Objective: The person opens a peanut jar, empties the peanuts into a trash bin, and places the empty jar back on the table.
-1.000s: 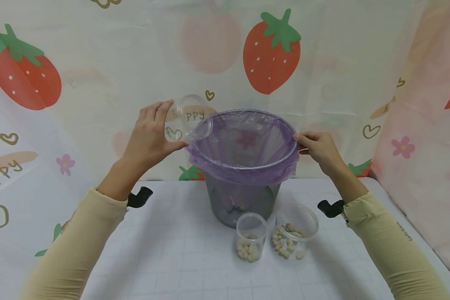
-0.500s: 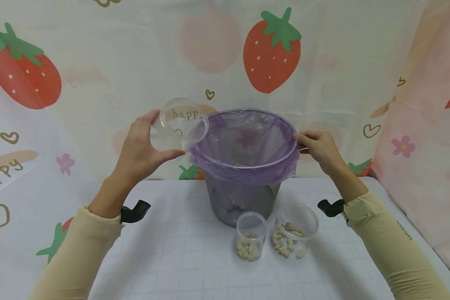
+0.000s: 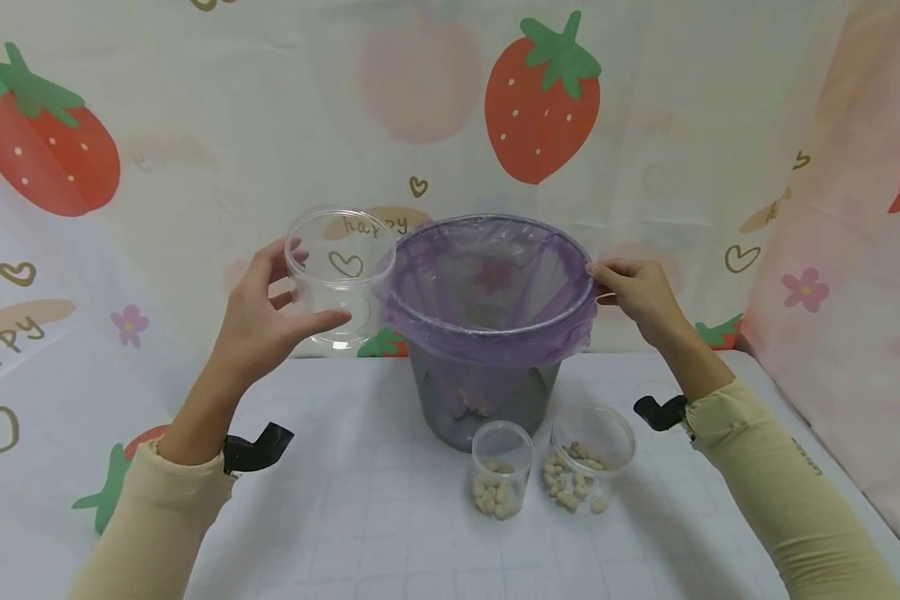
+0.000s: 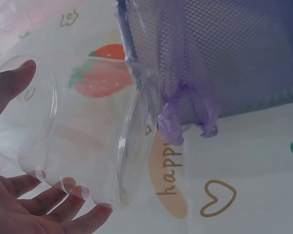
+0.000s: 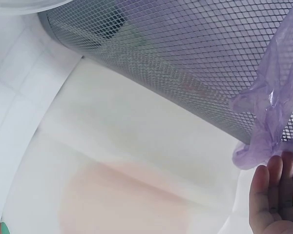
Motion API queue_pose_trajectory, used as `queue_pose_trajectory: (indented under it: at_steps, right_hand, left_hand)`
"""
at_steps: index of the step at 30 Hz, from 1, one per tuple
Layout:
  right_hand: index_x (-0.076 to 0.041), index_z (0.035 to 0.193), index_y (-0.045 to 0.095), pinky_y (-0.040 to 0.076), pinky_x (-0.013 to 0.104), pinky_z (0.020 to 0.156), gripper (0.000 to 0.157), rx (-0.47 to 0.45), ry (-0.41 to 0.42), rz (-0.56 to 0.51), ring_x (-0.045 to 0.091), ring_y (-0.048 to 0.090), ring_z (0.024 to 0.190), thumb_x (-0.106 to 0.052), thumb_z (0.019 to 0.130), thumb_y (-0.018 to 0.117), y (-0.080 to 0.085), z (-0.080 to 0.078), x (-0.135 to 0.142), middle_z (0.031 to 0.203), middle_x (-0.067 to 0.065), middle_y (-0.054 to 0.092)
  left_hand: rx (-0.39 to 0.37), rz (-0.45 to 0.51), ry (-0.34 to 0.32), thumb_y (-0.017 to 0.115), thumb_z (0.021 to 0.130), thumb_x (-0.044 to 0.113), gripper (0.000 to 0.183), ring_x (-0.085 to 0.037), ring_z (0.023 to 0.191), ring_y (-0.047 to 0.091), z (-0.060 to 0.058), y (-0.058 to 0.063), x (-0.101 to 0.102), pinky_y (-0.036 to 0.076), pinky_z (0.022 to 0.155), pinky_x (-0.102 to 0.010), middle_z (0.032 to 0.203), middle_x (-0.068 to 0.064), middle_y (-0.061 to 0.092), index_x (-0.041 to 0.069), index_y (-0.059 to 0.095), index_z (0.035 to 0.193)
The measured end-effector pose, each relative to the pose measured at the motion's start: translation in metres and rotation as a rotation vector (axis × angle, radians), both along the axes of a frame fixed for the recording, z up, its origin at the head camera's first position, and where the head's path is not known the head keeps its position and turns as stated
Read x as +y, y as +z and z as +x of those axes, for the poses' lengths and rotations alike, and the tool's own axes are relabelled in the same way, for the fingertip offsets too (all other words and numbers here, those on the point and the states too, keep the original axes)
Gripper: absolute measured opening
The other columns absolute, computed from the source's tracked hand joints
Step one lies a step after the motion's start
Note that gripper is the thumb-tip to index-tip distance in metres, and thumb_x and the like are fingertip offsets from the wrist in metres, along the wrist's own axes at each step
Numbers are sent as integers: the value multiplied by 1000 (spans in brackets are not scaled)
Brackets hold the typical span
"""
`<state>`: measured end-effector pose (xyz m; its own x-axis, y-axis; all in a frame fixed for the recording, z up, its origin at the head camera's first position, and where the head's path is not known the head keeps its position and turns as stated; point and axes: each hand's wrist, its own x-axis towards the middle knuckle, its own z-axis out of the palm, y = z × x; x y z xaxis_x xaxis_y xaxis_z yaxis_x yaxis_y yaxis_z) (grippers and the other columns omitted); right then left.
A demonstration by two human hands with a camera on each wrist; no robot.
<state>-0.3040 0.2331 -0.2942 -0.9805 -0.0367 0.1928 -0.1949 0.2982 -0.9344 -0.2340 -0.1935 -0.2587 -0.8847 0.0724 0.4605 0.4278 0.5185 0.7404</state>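
Observation:
My left hand [image 3: 258, 312] holds a clear plastic tub [image 3: 345, 287] in the air just left of the bin, thumb on the near side and fingers around the far side. Its round mouth faces up in the head view, and nothing shows inside. In the left wrist view, the tub [image 4: 88, 122] overlaps the bin's edge. A grey mesh trash bin [image 3: 435, 400] stands at the middle, lined with a purple plastic bag [image 3: 487, 350] folded over its rim. At the bin's right rim, my right hand [image 3: 637, 296] pinches the bag's edge. Some pale pieces show through the bin's lower wall.
Before the bin stand a narrow clear cup [image 3: 521, 450] and a wider clear tub [image 3: 618, 467], both with peanuts [image 3: 495, 500] inside. All stand on a white table [image 3: 345, 500]. A strawberry-print backdrop [image 3: 270, 100] hangs behind.
My left hand has drawn the clear tub leftward and down, away from over the bin's rim, turning it from tilted to nearly upright. My right hand has stayed at the rim.

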Motion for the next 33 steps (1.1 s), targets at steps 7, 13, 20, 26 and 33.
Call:
queue_pose_trajectory:
  at_steps: [7,13,20,26,33]
  right_hand:
    - [9,113,63,56,15,73,37,4,6,-25,-1,65,74,-25,96,61,2,-1,-1,73,-20,66]
    - [5,111,65,56,17,75,33,7,21,-37,-1,65,75,-24,96,61,4,0,-2,74,-19,67]
    - [-6,101,70,57,18,74,20,24,22,-40,0,65,73,-23,96,61,3,-1,-1,74,-18,67]
    - [0,106,67,56,16,72,25,14,22,-38,-1,65,73,-22,97,60,1,-1,1,73,-20,67]
    - [0,107,67,56,16,72,26,-2,9,-46,-1,64,73,-23,96,61,-1,1,1,73,-19,67]
  left_hand:
    - [-33,83,-5,85,72,10,86,-6,119,46,10,-13,-5,48,103,-33,124,6,48,12,36,143]
    - [-12,82,-17,84,73,7,83,-4,118,47,24,-26,-5,46,93,-8,126,5,49,8,36,142]
    - [3,60,-34,83,74,5,84,-3,123,49,43,-41,-2,43,93,-5,134,-2,52,8,37,144]
    - [10,45,-86,85,70,3,88,3,122,48,54,-63,-1,40,97,-4,135,-1,52,11,38,145]
    - [-2,21,-110,88,66,6,87,3,119,49,58,-96,0,41,94,-10,132,9,54,15,45,141]
